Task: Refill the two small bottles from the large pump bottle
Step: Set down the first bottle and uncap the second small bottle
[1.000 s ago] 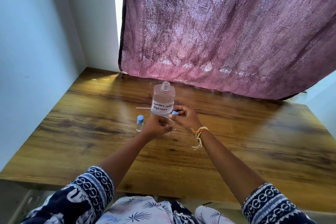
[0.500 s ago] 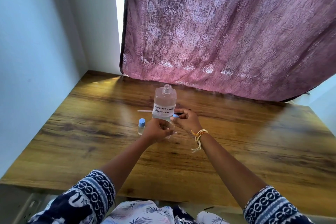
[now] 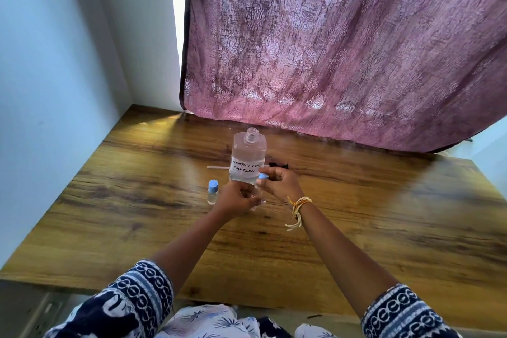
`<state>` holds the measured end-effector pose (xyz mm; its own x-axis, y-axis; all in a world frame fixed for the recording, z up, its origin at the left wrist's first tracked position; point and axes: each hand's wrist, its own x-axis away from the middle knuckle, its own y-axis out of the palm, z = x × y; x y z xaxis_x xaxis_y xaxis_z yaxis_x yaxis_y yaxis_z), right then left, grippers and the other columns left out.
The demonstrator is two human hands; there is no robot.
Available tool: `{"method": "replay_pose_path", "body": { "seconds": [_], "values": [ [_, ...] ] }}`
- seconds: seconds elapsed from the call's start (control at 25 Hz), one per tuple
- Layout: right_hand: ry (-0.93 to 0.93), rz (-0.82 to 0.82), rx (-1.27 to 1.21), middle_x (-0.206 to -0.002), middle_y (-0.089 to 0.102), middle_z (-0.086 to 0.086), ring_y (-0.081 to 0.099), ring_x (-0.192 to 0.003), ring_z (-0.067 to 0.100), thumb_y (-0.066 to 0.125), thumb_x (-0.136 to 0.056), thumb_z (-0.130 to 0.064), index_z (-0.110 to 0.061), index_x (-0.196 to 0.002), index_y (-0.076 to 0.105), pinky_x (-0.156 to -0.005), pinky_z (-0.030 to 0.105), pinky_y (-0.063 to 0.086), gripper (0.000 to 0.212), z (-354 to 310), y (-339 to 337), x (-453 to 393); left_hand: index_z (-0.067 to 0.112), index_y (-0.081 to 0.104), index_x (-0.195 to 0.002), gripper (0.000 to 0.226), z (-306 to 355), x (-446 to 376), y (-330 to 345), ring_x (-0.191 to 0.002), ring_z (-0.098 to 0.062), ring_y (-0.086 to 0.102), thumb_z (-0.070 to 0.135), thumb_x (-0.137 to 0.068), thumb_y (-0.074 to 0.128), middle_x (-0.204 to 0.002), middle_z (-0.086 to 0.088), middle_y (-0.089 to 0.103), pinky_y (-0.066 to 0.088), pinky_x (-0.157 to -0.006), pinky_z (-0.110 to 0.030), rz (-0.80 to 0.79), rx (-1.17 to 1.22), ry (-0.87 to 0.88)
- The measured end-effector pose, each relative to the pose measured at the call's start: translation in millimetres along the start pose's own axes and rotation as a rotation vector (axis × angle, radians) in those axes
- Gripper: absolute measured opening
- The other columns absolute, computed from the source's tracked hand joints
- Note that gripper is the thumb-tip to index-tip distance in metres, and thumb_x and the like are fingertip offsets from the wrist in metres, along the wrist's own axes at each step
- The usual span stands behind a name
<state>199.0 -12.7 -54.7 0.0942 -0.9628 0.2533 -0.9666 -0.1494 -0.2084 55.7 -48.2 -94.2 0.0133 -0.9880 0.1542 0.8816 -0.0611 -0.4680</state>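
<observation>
While left hand (image 3: pixel 238 197) fingers hide a small bottle (image 3: pixel 256 199), right hand (image 3: pixel 279 183) pinches its cap (image 3: pixel 262 176)

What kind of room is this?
Probably a room in someone's home, not a shop or lab: a wooden table stands in a corner of plain painted walls, and a purple patterned curtain hangs behind it with daylight at its edge.

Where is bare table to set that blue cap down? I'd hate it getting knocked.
Bare wood spreads right of the right hand toward the table edge, and left of the capped small bottle toward the wall. It is crowded around the large bottle, where the pump parts lie.
</observation>
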Motion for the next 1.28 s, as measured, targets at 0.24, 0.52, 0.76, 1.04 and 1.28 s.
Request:
{"method": "replay_pose_path", "body": {
  "seconds": [0.24,0.52,0.76,1.04,1.28],
  "values": [
    [-0.033,-0.048,0.001,-0.111,0.072,0.013,0.069,-0.096,0.021,0.078,-0.077,-0.003,-0.022,-0.097,0.073,-0.092,0.041,0.057,0.028,2,-6,1,0.013,0.073,-0.087,0.033,-2,-1,4,-0.066,-0.014,0.065,0.033,-0.064,0.087,-0.072,0.001,0.071,0.052,-0.062,-0.030,0.012,0.034,0.000],
    [0.009,-0.048,-0.125,-0.098,0.071,0.012,0.066,-0.092,0.024,0.070,-0.082,0.006,-0.004,-0.110,0.069,-0.090,0.040,0.058,0.030,-1,-12,-2,0.010,0.073,-0.086,0.031,0,-3,5,-0.062,-0.006,0.057,0.027,-0.064,0.087,-0.071,-0.003,0.069,0.045,-0.059,-0.021,0.008,0.071,-0.007],
    [0.180,-0.004,-0.523,-0.083,0.073,0.010,0.073,-0.073,0.016,0.052,-0.090,0.013,0.002,-0.102,0.064,-0.067,0.025,0.061,0.020,-7,-25,-2,0.006,0.071,-0.083,0.029,-1,0,8,-0.067,-0.015,0.065,0.020,-0.064,0.087,-0.079,-0.013,0.074,0.055,-0.068,-0.035,0.005,0.094,0.012],
    [0.370,0.111,0.065,-0.074,0.065,0.013,0.060,-0.064,0.021,0.072,-0.078,-0.005,-0.004,-0.074,0.069,-0.063,0.033,0.050,0.006,17,-40,-17,0.007,0.069,-0.089,0.026,-6,2,11,-0.086,-0.028,0.070,0.019,-0.071,0.083,-0.087,-0.011,0.074,0.058,-0.075,-0.040,0.002,0.096,0.020],
    [0.068,0.073,0.798,-0.079,0.074,0.015,0.071,-0.076,0.027,0.069,-0.066,-0.016,0.000,-0.073,0.073,-0.060,0.033,0.056,0.018,24,-36,-16,0.010,0.068,-0.089,0.024,-4,2,9,-0.076,-0.011,0.066,0.021,-0.073,0.081,-0.080,0.002,0.071,0.051,-0.063,-0.018,-0.012,0.100,0.033]
  ]
}}
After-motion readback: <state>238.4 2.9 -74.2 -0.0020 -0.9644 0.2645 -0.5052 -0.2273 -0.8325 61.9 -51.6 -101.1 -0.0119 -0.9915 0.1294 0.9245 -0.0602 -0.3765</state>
